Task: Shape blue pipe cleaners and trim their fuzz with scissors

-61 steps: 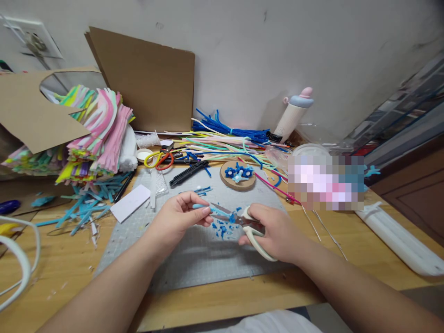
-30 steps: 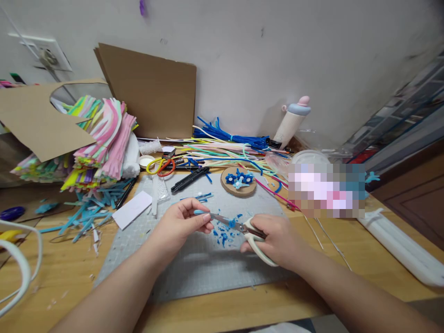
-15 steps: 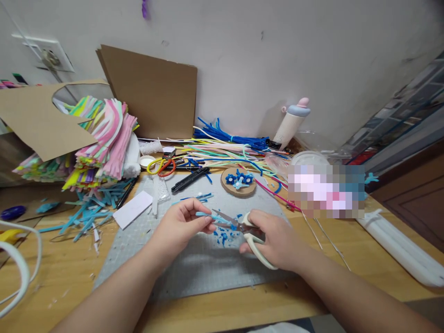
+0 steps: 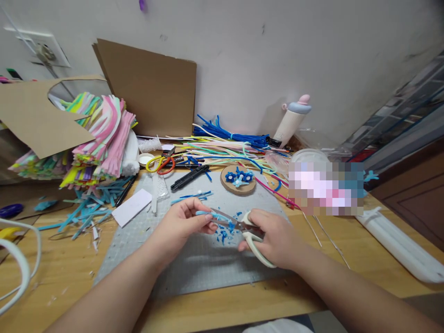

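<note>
My left hand (image 4: 190,222) pinches a light blue pipe cleaner (image 4: 204,214) between thumb and fingers. My right hand (image 4: 274,238) grips white-handled scissors (image 4: 255,245), whose blades point left and lie close along the pipe cleaner; whether they touch it I cannot tell. Under the blades, small blue clippings (image 4: 224,238) are scattered over the grey cutting mat (image 4: 194,273). Just behind, a round wooden slice (image 4: 239,189) bears blue pipe-cleaner flowers (image 4: 239,177) with pale centres. Several short blue pieces (image 4: 190,198) lie behind my left hand.
A black utility knife (image 4: 190,178), yellow-and-red scissors (image 4: 161,164) and a white card (image 4: 132,208) lie around the mat. Bundled pipe cleaners (image 4: 104,134) stand left, with loose ones (image 4: 222,150) along the wall. A bottle (image 4: 291,122) and a white wrapped bundle (image 4: 398,247) are at right.
The scissor blades have come closer together along the pipe cleaner. Both hands stay in nearly the same place, and the view has shifted slightly.
</note>
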